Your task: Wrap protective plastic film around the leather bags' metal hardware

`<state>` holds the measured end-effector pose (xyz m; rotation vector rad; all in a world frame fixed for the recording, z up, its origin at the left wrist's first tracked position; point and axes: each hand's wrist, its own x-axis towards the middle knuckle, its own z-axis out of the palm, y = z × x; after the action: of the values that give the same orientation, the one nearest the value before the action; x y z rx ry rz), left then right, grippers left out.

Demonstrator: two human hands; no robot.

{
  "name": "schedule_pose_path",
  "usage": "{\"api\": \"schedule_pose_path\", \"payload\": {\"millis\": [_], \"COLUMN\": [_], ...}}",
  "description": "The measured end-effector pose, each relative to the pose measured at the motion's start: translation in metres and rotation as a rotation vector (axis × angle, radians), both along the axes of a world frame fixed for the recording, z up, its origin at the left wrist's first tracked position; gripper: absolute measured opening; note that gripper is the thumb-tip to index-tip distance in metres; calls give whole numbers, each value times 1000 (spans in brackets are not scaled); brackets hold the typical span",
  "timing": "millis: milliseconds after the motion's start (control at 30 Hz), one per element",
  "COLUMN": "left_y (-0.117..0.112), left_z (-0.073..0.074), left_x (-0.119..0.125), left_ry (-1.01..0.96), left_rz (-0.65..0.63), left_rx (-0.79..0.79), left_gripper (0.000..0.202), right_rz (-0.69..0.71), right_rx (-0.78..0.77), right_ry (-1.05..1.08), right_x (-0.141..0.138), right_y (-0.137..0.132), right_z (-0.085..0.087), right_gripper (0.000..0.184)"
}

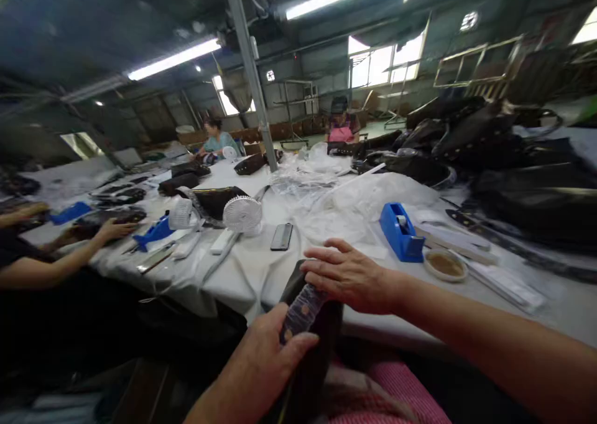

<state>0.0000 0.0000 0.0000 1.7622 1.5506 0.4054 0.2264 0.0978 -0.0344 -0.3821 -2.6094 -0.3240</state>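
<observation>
A black leather-like piece point(321, 346) lies over my lap and leans on the table edge. A band with round studs, wrapped in clear plastic film point(303, 312), runs across its upper part. My left hand point(261, 355) grips the near end of this band, with the thumb on one side and the fingers on the other. Over the far end, my right hand point(352, 275) lies with its fingers stretched out and pressing flat on the film. The lower part of the piece is in shadow, and its full shape is hidden.
A phone point(282, 237) lies ahead on the white-covered table point(242, 268). To the right stand a blue tape dispenser point(401, 232) and a round dish point(444, 265). White fans point(242, 214) and another blue dispenser point(156, 232) are left, near a co-worker's arm point(69, 259). Dark goods point(527, 181) are piled right.
</observation>
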Motion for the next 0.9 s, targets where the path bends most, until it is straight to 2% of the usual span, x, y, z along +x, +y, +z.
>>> {"api": "schedule_pose_path", "payload": {"millis": [133,300,367,500,633,733,800,900], "left_y": [-4,0,2,5,6,6,5,6], "left_z": [-3,-9,-11,-13,-9,-5,-4,-2], "left_x": [0,-2,-2,0,5,8,10,9], "left_ry": [1,-44,-61,-100,-136,-174,-210,-252], "left_rz": [12,60,61,64,59,59,73,92], "left_rx": [23,28,26,-7,-2,0,-31,-104], "left_gripper": [24,28,29,30,26,25,27,30], "right_rz": [1,-33,-83,-203,-232,-238,-244,-271], "right_rx": [-69,-311,-336,-213,-33,63,69,-11], "right_ry": [36,161,224,270,278,324,345,368], "right_x": [-5,0,5,6,-10,-22,-27,-29], "right_y": [7,11,8,-8,-19,-15,-10,-1], "right_z": [-2,-10,-15,-19,-16,-17,-20,-26], "right_gripper": [31,47,54,59,46,38,35,35]}}
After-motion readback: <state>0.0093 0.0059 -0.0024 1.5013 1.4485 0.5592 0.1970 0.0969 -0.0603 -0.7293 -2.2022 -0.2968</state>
